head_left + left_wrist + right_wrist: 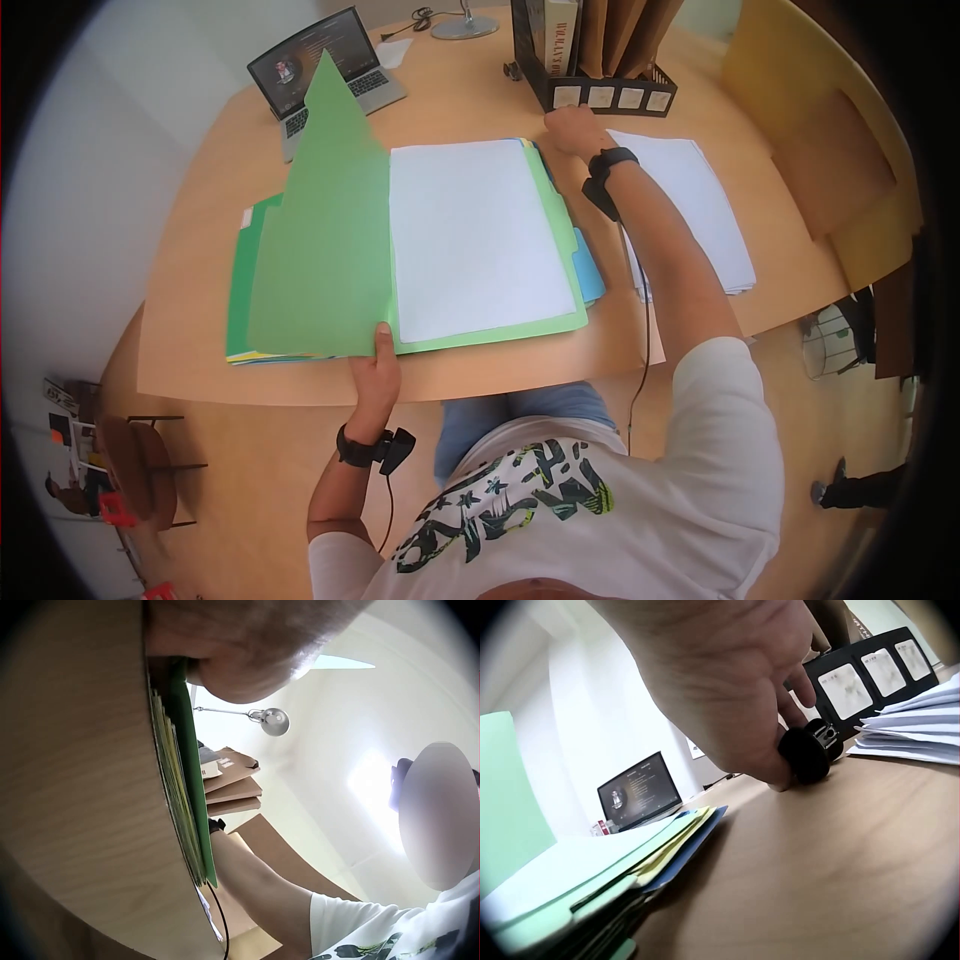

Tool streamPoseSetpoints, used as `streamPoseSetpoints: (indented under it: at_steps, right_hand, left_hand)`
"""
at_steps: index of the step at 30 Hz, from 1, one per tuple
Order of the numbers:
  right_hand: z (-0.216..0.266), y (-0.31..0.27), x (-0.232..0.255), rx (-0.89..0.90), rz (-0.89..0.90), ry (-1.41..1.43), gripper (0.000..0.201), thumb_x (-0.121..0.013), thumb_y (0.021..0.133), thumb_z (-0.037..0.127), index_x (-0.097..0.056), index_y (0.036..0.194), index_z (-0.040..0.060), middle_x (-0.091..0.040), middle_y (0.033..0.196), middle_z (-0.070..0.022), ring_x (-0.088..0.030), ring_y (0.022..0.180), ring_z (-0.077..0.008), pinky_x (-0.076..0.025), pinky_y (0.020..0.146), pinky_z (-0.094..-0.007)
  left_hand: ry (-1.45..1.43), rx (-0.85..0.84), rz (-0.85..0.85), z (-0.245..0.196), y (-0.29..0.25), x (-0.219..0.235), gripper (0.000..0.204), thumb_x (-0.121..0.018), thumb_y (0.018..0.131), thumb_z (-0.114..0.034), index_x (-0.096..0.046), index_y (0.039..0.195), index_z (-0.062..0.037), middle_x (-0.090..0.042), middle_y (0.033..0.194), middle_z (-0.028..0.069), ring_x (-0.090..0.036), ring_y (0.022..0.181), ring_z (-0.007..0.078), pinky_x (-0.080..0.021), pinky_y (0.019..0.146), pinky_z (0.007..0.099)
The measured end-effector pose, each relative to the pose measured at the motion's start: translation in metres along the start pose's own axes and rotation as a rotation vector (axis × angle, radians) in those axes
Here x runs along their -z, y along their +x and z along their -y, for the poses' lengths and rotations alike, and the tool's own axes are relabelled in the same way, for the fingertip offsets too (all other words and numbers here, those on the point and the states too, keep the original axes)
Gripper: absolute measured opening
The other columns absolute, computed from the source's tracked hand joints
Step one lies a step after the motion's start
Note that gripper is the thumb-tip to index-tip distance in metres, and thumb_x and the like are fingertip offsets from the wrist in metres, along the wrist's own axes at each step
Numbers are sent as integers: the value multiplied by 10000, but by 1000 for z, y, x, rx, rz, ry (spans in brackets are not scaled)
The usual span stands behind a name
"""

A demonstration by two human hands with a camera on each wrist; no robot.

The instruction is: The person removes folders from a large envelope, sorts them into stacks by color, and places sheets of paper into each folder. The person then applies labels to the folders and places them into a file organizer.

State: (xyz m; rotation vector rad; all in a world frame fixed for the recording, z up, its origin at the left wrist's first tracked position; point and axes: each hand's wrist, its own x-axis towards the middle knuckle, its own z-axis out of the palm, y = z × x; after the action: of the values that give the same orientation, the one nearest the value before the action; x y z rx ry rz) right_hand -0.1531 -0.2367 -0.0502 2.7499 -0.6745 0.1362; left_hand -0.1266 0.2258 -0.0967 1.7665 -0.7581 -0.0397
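A light green folder (335,215) lies open at the table's front, its left cover raised and white paper (480,235) on its right side. My left hand (377,378) pinches the folder's lower edge near the fold, thumb on top. Under it are more folders (180,776), green, yellow and blue, in a stack. Farther back, my right hand (580,132) reaches down between the folder and the desk organizer (615,98). Its fingers curl round a small black object with a metal end (810,754), close over the table; the head view hides this object behind the hand.
A stack of white papers (690,210) lies under the right forearm. The organizer holds a book (560,38) and brown folders (620,40). An open laptop (320,65) stands at the back left, near a lamp base (464,27). A cable (645,320) hangs from the right wrist.
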Motion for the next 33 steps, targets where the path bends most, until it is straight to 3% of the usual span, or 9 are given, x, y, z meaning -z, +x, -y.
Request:
streamPoseSetpoints:
  at_steps: [3,6,8,10,13,17,20,26,33]
  right_hand:
    - [0,6,14,-22,-61,7,193,-539,795,72,-689,912,46,-683,957,-122,-652,926,-297,-468,783,-461]
    - [12,29,33,-170,-411,502,163,-570,801,110,-681,892,33,-683,941,-130,-651,916,-290,-484,768,-441]
    - [23,59,32,-126,-460,1080,185,-597,823,166,-662,917,21,-683,914,-119,-661,858,-248,-506,723,-386]
    - [35,83,22,-98,-434,1423,185,-628,839,190,-651,931,31,-678,877,-80,-646,757,-179,-511,665,-318]
    - [100,90,37,-143,-204,1926,120,-618,858,145,-641,935,55,-652,827,-36,-595,674,-118,-493,623,-259]
    - [141,90,46,-225,-72,1959,93,-596,881,146,-620,903,59,-606,778,-22,-542,620,-91,-481,588,-226]
    - [155,86,54,-198,101,1955,129,-555,927,200,-600,991,97,-659,929,-8,-587,803,-75,-478,768,-239]
    - [161,88,53,-8,99,1924,151,-553,935,209,-589,1004,81,-632,888,-15,-589,782,-83,-492,745,-251]
    - [159,90,47,10,35,1852,171,-574,926,217,-594,988,60,-621,869,-18,-582,766,-92,-489,730,-251]
  left_hand:
    - [17,-24,-29,1,0,-2,289,-477,969,-133,-519,1147,91,-580,1081,135,-522,998,204,-408,902,326]
    - [21,5,-8,17,-2,-2,314,-476,973,-140,-503,1181,94,-569,1126,146,-513,1041,209,-396,931,328]
    - [5,43,12,22,-3,-1,320,-476,976,-143,-499,1191,93,-565,1141,146,-510,1055,208,-391,941,329]
    - [-23,77,26,21,-2,0,319,-475,979,-147,-501,1190,91,-565,1142,140,-509,1055,203,-389,943,328]
    - [-19,22,16,22,-5,-2,317,-478,983,-151,-506,1191,87,-564,1143,129,-505,1060,192,-388,946,325]
    - [-44,1,-17,-8,-3,-3,318,-482,984,-153,-507,1200,79,-562,1145,120,-501,1063,180,-388,948,321]
    - [-58,3,-11,-2,-5,-3,321,-480,985,-156,-504,1207,75,-562,1147,120,-501,1066,180,-388,950,321]
    - [-1,-38,-16,17,-7,-5,315,-479,983,-142,-502,1210,76,-565,1142,126,-507,1062,184,-389,945,318]
    - [-64,21,-5,0,-6,-1,329,-509,970,-132,-495,1233,65,-549,1189,118,-497,1095,189,-375,971,323]
